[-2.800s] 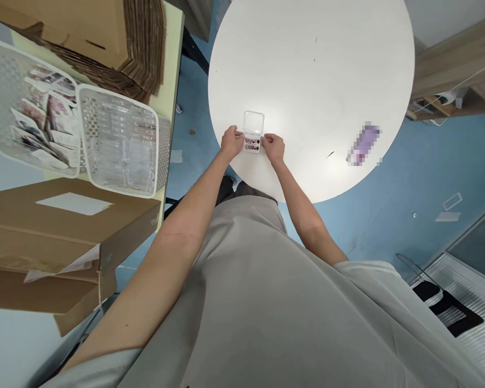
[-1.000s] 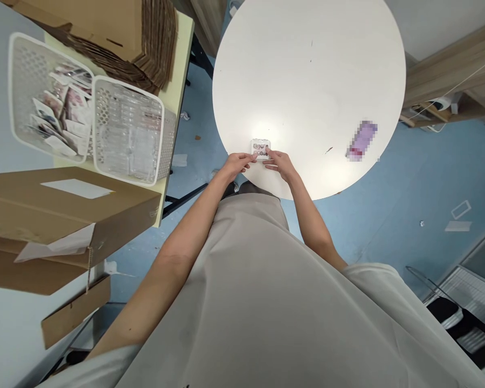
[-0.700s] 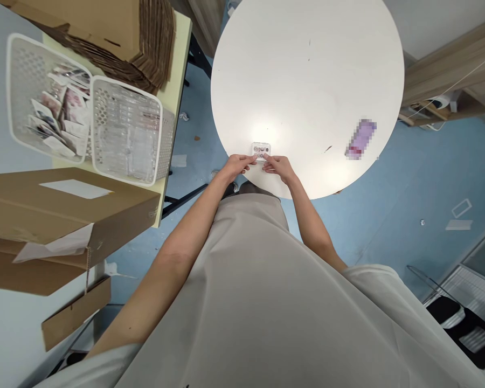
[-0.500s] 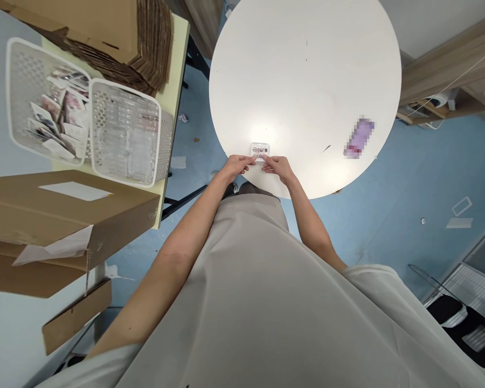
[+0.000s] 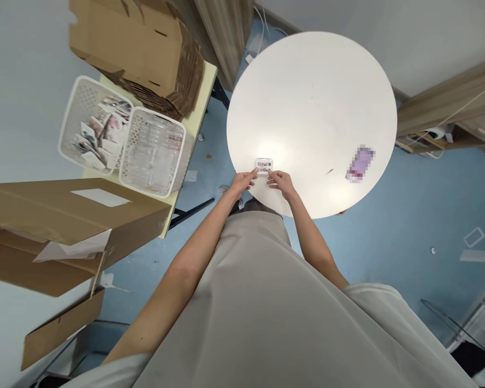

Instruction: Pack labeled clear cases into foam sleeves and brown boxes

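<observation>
A small clear plastic case (image 5: 263,163) with dark round pieces inside lies closed on the round white table (image 5: 311,102), near its front edge. My left hand (image 5: 244,180) pinches the case's near left corner with thumb and fingers together. My right hand (image 5: 278,179) pinches its near right corner the same way. Both hands rest on the tabletop just in front of my body.
A blurred purple object (image 5: 360,163) lies at the table's right edge. To the left, a side table holds two white mesh baskets (image 5: 125,141) of packets and clear cases, and a stack of flat cardboard (image 5: 145,48). Large cardboard boxes (image 5: 64,215) sit at near left. Blue floor surrounds.
The case's lid, standing open 2.8 s ago, is now shut. Both hands moved from its sides to its near edge. The view has pulled back and tilted up.
</observation>
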The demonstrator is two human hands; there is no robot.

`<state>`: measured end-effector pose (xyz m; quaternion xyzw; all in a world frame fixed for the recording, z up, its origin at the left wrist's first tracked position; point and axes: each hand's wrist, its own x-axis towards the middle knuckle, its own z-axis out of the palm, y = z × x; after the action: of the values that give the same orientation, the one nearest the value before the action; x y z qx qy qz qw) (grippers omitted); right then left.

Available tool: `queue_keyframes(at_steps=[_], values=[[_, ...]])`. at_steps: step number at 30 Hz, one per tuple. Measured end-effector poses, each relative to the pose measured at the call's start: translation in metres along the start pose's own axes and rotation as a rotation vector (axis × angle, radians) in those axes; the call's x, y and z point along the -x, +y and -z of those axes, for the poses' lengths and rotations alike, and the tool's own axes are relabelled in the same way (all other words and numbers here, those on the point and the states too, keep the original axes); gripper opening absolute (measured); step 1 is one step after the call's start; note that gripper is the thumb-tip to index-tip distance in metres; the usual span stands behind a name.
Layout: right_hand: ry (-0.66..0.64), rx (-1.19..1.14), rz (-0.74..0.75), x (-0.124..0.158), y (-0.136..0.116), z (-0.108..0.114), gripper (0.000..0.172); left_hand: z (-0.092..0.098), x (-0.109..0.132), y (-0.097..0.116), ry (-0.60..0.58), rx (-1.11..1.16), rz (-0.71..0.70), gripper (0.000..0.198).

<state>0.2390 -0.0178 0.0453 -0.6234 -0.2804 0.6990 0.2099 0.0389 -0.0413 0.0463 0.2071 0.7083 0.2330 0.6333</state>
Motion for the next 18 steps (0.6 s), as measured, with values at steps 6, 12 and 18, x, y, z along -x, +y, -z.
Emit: queue_keyframes(at_steps=[6, 12, 18], values=[[0.112, -0.058, 0.034, -0.06, -0.032, -0.029, 0.04, 0.022, 0.018, -0.006, 0.123, 0.057, 0.043, 0.073], [0.184, -0.088, -0.014, -0.113, -0.051, -0.053, 0.03, 0.052, 0.039, -0.012, 0.228, 0.098, 0.07, 0.071], [0.2, -0.059, -0.051, -0.107, -0.057, -0.057, 0.028, 0.071, 0.046, -0.015, 0.216, 0.206, 0.046, 0.065]])
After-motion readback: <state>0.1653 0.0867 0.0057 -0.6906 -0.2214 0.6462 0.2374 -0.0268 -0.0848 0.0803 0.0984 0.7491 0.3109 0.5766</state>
